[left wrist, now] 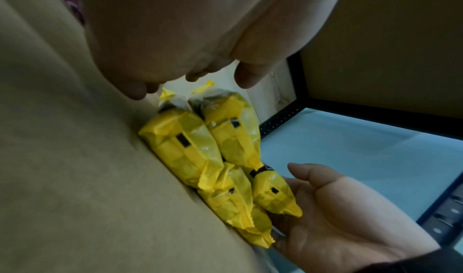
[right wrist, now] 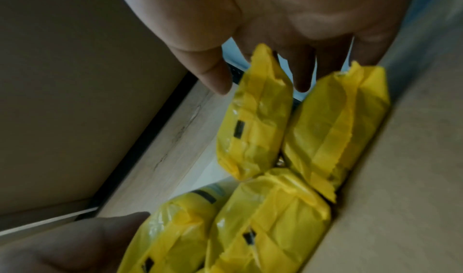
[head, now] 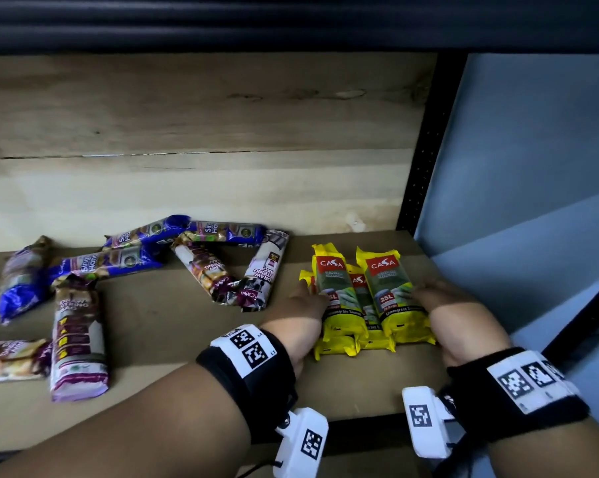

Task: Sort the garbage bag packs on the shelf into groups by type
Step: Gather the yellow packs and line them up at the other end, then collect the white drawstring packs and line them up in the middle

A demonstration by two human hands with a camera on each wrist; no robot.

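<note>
Both hands flat-fingered: left hand (head: 303, 317) and right hand (head: 458, 315) press yellow packs (head: 367, 298) between them | shelf (head: 174, 326) right edge | purple packs (head: 77, 332), blue packs (head: 132, 257) at left.

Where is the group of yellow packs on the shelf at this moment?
In the head view, the yellow packs lie at the shelf's right end, between the left hand and right hand, right of the purple packs.

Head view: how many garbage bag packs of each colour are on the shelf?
Yellow plastic CASA packs: at least 4; stacked, some may be hidden
Blue plastic packs: 4
Purple-and-white drawstring packs: 4
Total: at least 12
</note>
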